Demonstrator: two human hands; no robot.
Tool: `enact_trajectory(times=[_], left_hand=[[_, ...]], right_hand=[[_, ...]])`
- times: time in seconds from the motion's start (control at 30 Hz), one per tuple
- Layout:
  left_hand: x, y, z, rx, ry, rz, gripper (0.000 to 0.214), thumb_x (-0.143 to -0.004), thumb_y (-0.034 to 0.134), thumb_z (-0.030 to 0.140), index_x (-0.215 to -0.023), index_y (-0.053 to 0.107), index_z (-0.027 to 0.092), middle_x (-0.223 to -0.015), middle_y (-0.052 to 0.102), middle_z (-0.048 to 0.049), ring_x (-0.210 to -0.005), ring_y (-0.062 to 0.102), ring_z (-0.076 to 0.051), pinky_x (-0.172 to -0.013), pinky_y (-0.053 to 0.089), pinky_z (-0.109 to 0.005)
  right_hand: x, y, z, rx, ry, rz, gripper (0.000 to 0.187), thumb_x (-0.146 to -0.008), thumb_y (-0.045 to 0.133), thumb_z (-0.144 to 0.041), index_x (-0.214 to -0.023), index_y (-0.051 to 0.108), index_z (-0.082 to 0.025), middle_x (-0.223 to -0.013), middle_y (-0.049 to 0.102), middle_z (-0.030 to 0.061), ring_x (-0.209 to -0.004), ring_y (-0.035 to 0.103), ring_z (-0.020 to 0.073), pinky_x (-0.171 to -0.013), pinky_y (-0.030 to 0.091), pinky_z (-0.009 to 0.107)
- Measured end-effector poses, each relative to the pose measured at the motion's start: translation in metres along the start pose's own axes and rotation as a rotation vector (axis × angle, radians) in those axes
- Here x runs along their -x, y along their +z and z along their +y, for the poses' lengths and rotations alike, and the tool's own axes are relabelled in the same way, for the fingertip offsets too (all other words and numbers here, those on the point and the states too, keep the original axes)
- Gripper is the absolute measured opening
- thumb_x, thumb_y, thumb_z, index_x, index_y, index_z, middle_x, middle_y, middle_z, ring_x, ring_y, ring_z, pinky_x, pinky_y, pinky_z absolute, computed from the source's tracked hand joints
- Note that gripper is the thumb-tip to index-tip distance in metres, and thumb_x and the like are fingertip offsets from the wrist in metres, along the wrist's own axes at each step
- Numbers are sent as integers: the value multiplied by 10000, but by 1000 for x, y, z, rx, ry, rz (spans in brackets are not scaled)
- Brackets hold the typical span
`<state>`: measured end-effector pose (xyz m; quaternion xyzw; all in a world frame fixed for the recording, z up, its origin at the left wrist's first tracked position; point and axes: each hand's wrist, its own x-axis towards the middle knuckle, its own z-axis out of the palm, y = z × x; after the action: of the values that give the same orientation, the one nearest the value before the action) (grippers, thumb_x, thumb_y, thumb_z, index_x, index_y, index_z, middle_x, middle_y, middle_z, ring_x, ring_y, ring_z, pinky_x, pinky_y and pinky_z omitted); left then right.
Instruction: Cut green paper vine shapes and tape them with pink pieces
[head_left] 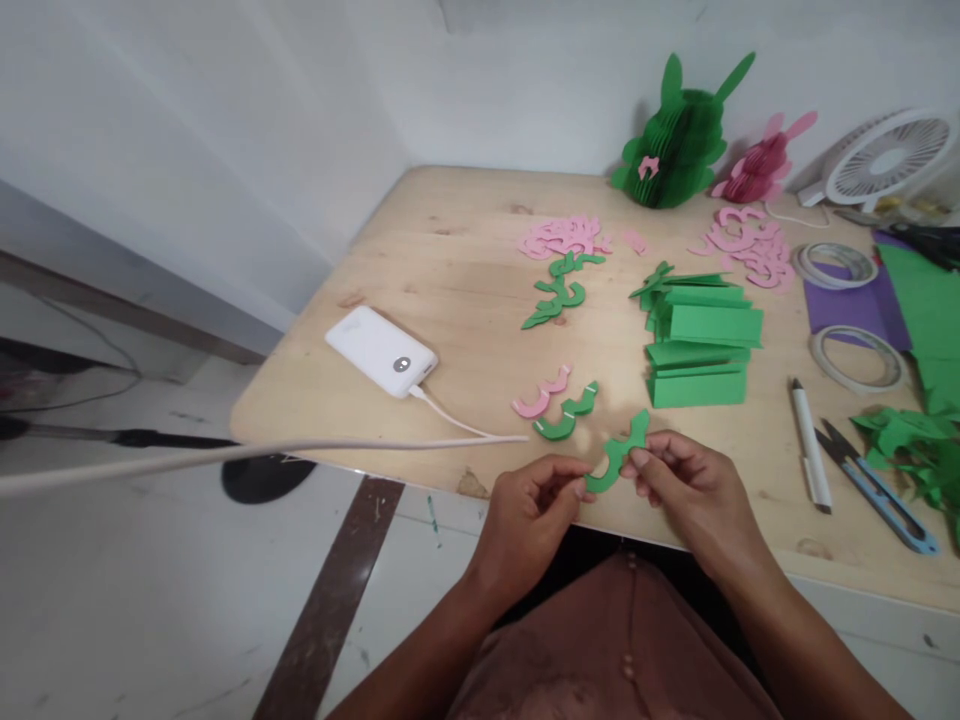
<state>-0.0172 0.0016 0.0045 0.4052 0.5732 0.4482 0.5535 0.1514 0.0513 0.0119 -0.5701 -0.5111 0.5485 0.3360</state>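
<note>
Both my hands hold one green paper cut-out (619, 452) with curved lobes, just above the near edge of the wooden table (450, 260). My left hand (534, 512) pinches its lower end and my right hand (684, 482) pinches its middle from the right. On the table just beyond lie a similar green cut-out (566, 415) and a pink cut-out (541, 393). Further back are a stack of folded green paper (701, 345), a small pile of green cut-outs (559, 290) and two heaps of pink cut-outs (566, 238) (750, 245).
A white power bank (380, 350) with a cable lies at the left. At the right lie a white pen (811, 445), blue snips (874, 485), tape rolls (855, 358), green scraps (919, 445) and purple paper (855, 305). Green (679, 135) and pink (761, 165) paper rabbits and a fan (889, 158) stand at the back.
</note>
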Motion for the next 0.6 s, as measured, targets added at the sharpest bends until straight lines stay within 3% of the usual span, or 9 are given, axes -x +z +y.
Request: enact_trajectory(times=[0.6], left_hand=[[0,0,-4,-1,-1,-12,186,-818,598,256,-948,700,172,-749,712,-27,-626,607,-115,-592,463,-203]], right_hand=[[1,0,4,-30,-11,9,234,-771,682,-406,-720,663,-178,-645,648,-4,-513,503,72,-478,413,182]])
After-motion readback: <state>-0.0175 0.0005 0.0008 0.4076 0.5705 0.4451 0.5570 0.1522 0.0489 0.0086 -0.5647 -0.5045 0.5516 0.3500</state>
